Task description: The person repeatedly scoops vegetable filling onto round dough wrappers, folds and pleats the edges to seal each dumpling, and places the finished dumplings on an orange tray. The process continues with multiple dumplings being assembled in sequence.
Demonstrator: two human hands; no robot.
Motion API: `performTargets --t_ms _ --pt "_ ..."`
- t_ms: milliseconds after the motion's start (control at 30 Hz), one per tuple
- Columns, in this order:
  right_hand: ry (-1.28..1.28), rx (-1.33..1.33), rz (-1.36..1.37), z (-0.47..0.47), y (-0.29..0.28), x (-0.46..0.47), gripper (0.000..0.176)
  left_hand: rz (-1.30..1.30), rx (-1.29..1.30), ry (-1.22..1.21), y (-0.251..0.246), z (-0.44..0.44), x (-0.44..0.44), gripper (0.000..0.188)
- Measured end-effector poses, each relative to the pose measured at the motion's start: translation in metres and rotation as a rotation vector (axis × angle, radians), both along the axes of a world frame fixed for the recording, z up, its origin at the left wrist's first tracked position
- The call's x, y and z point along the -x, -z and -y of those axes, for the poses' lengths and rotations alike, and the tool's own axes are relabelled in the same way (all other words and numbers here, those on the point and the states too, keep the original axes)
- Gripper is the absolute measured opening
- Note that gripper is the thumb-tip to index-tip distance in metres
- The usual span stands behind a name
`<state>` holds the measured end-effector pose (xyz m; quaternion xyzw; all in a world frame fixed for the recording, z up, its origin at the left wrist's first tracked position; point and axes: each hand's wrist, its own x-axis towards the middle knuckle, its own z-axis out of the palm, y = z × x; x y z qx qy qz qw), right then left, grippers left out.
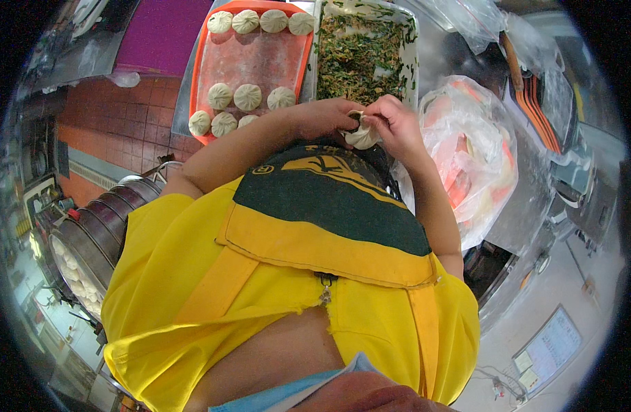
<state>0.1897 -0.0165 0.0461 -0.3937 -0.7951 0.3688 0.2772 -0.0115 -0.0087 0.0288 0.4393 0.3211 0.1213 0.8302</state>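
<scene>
Between my two hands is a partly pleated dough bun [363, 135], its top still gaping with dark filling showing inside. My left hand [332, 117] cups the bun's left side, with the thumb at the opening. On the other side, my right hand [394, 123] pinches the dough rim between thumb and forefinger. Just beyond the hands lies a white rectangular tub [409, 62] of chopped green-and-brown filling [359, 56]. An orange tray [243, 56] to its left carries pleated buns [247, 97] in rows at its far and near ends. My left forearm hides part of the near row.
A clear plastic bag [470, 154] with red and white contents sits right of my hands. Farther right is an orange slotted utensil [534, 113] with a wooden handle. Stacked round metal steamers [107, 216] stand at my left, with buns visible in one. Red floor tiles [120, 113] show at left.
</scene>
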Motion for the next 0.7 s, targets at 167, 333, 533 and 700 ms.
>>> performTargets --t_ms 167,333,533,700 --pt "0.06 0.265 -0.1 0.005 0.001 0.0 0.012 -0.02 -0.034 0.134 0.009 -0.004 0.001 0.043" --pt "0.16 0.186 -0.099 0.004 0.006 -0.001 0.01 0.057 0.267 -0.154 0.021 -0.003 0.0 0.045" --pt "0.092 -0.09 -0.007 0.005 0.007 0.001 0.009 0.039 -0.082 -0.114 0.027 0.009 -0.001 0.036" --pt "0.116 0.116 -0.065 0.002 0.002 0.004 0.009 0.025 -0.094 -0.112 0.023 0.011 -0.003 0.03"
